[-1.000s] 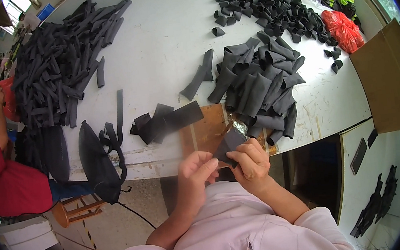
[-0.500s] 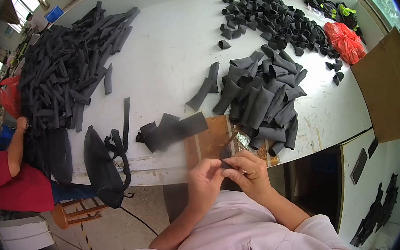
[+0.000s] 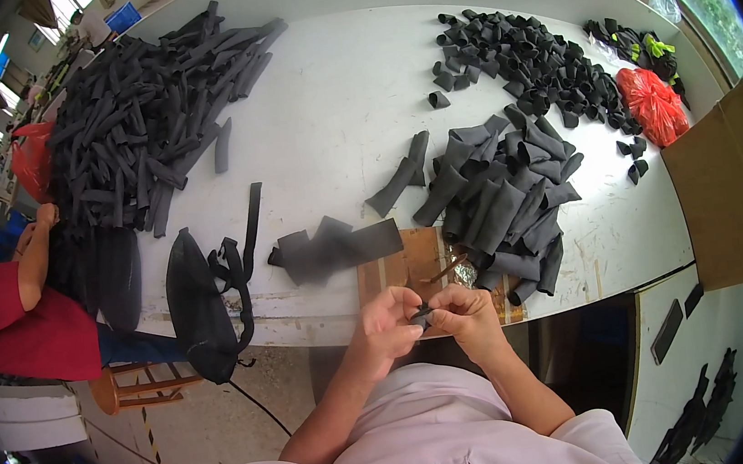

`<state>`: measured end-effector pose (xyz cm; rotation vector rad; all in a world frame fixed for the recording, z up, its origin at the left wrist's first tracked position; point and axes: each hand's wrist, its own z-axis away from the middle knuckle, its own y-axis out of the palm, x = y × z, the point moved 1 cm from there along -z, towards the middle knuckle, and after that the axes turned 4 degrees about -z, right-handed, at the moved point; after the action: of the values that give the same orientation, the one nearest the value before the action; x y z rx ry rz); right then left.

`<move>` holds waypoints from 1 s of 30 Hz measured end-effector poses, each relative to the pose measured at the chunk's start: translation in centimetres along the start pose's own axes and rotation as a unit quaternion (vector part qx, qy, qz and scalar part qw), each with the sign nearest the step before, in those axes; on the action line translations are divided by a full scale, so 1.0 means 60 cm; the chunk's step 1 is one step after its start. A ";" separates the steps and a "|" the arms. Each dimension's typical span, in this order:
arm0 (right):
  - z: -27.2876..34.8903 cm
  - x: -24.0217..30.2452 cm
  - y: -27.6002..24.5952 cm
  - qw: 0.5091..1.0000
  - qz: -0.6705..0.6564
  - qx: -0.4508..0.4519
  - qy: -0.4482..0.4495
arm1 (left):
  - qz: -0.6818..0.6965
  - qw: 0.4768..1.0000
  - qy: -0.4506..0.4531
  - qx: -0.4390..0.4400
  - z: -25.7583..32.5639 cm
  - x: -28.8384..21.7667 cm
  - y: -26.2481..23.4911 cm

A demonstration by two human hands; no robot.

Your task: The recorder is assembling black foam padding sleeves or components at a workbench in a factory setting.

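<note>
Close to my body at the table's front edge, my left hand [image 3: 385, 333] and my right hand [image 3: 469, 320] meet over a small dark fabric piece [image 3: 422, 314]. Thumb and fingers of each hand pinch it; much of the piece is hidden by them. Just beyond lies a brown board [image 3: 382, 272] with a thin brown stick [image 3: 446, 268] on it. Right of the board is a heap of dark grey fabric tubes [image 3: 502, 208]. Several flat dark fabric strips [image 3: 337, 247] lie to the left of the board.
A big pile of long dark strips [image 3: 130, 122] covers the far left. Short dark tubes [image 3: 535, 62] spread at the far right, near a red plastic bag [image 3: 652, 106] and a cardboard box [image 3: 723, 192]. A black bag [image 3: 199, 307] hangs over the front edge. A person in red [image 3: 28, 317] sits left.
The dark piece that stuck up above my fingers now sits lower, between my fingertips. My left fingers have spread a little. The whole view has shifted slightly, scene moving right and down.
</note>
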<state>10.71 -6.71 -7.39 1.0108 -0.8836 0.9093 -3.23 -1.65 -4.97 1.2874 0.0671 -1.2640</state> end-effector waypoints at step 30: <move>0.030 0.073 0.009 0.944 0.174 0.047 -0.275 | -0.315 0.920 0.224 -0.063 0.034 -0.004 0.068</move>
<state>11.44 -7.38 -2.74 1.2422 -1.5387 0.9840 -1.57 -3.89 -1.33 1.4753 0.9411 -1.4331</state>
